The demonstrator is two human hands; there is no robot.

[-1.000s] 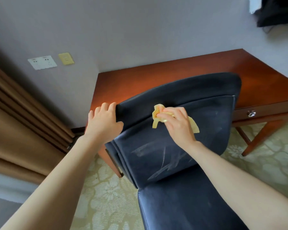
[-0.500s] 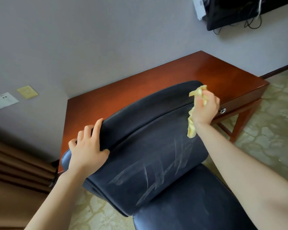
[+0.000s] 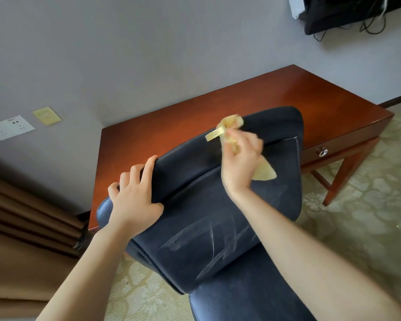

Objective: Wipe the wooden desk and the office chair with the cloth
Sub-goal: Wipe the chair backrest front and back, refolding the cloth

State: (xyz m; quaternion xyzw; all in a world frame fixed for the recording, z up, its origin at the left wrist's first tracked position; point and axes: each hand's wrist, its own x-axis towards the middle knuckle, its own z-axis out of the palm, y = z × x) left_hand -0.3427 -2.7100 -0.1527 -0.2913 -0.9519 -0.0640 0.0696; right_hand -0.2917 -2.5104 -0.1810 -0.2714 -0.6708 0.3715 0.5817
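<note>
A dark blue leather office chair (image 3: 218,228) stands in front of me, its backrest streaked with pale wipe marks. My left hand (image 3: 134,200) grips the top left edge of the backrest. My right hand (image 3: 240,161) is closed on a crumpled yellow cloth (image 3: 229,128) and presses it against the upper middle of the backrest; a corner of the cloth hangs out below the hand. The red-brown wooden desk (image 3: 276,98) stands behind the chair against the grey wall.
Brown curtains (image 3: 21,228) hang at the left. Wall sockets (image 3: 9,127) and a yellow switch plate (image 3: 46,115) sit on the wall. A black screen with cables (image 3: 345,12) is mounted top right. The desk drawer has a metal knob (image 3: 323,152). Patterned carpet covers the floor.
My right hand has swept the cloth from the backrest's top right corner back left to its upper middle. My left hand stays on the top left edge.
</note>
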